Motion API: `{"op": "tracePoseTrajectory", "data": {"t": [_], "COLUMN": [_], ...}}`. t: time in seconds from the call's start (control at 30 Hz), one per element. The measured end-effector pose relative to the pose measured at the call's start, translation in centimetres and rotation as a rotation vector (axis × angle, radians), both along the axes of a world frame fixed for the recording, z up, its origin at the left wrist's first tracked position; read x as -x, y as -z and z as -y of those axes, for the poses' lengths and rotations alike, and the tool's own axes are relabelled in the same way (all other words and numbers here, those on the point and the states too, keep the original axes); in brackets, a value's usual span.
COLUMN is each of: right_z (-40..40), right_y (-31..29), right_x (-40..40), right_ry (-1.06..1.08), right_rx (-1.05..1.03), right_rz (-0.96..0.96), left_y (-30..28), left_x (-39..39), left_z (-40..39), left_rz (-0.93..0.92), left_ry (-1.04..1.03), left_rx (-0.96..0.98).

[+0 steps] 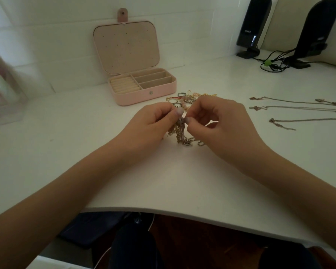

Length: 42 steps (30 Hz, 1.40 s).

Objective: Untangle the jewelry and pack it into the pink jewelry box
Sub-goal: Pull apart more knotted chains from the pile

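Near the middle of the white bench (pixel 47 152), the left hand (pixel 149 125) and right hand (pixel 219 123) each keep a pinching grip on the tangled chains (pixel 179 133), whose ends trail onto the bench, just in front of the open pink jewelry box (pixel 144 88) and loose rings (pixel 177 100).

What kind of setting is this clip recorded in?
Probably a home desk, perhaps in a bedroom. A white desk stands against a white wall, two black desktop speakers with cables sit at the back right, and an open pink jewelry box stands near loose rings.
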State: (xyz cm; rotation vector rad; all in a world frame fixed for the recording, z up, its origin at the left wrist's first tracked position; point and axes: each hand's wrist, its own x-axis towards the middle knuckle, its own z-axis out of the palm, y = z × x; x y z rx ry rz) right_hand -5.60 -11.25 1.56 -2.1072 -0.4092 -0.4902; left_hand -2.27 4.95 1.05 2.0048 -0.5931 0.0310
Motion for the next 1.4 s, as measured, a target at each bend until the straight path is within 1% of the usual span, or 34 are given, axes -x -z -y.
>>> {"op": "tracePoseTrajectory", "data": {"t": [0.13, 0.2, 0.23, 0.4, 0.5, 0.57, 0.63, 0.7, 0.8, 0.87, 0.97, 1.03, 1.07, 1.17, 1.27, 1.4], "right_z": [0.1, 0.2, 0.2, 0.1, -0.2, -0.3, -0.4, -0.4, -0.3, -0.3, -0.1, 0.3, 0.4, 0.6, 0.4, 0.1], "right_y": [-0.2, -0.4, -0.5, -0.8, -0.9, -1.0, -1.0, -0.9, -0.9, -0.8, -0.9, -1.0, -1.2, -1.2, -1.2, -1.2], "right_x": [0.0, 0.1, 0.1, -0.1, -0.3, -0.4, -0.5, -0.6, -0.6, -0.6, -0.5, -0.5, -0.5, -0.8, -0.8, -0.6], "right_ry": [0.032, 0.042, 0.033, -0.141, -0.209, -0.239, -0.257, -0.259, -0.271, -0.295, -0.368, -0.436, -0.458, -0.405, -0.363, -0.344], "right_rx": [-0.009, -0.041, -0.09, -0.538, -0.731, -0.823, -0.844, -0.815, -0.703, -0.657, -0.68, -0.735, -0.761, -0.748, -0.696, -0.643], "right_rz": [0.001, -0.034, -0.074, -0.426, -0.62, -0.742, -0.816, -0.845, -0.844, -0.824, -0.795, -0.788, -0.785, -0.778, -0.751, -0.705], "left_y": [-0.2, -0.3, -0.2, -0.2, -0.3, -0.2, -0.1, 0.1, 0.3, 0.2, 0.1, 0.1, 0.0, -0.3, -0.2, -0.4], "left_x": [0.4, 0.4, 0.3, 0.2, 0.3, 0.1, 0.0, -0.1, -0.1, -0.1, 0.1, 0.2, 0.2, 0.3, 0.3, 0.5], "left_z": [0.2, 0.2, 0.1, -0.1, 0.0, 0.0, -0.1, -0.1, -0.3, -0.4, -0.4, -0.2, -0.1, -0.1, 0.1, 0.4], "left_rz": [-0.04, -0.063, -0.057, -0.022, 0.018, 0.069, 0.127, 0.198, 0.372, 0.42, 0.338, 0.23, 0.158, -0.044, -0.16, -0.256], "left_ry": [0.049, 0.07, 0.074, 0.066, 0.07, 0.065, 0.046, 0.03, 0.011, 0.009, 0.008, 0.013, 0.029, 0.085, 0.092, 0.095], "left_rx": [0.058, 0.08, 0.079, 0.067, 0.06, 0.025, -0.008, -0.017, -0.081, -0.098, -0.05, -0.006, 0.046, 0.224, 0.28, 0.328]}}
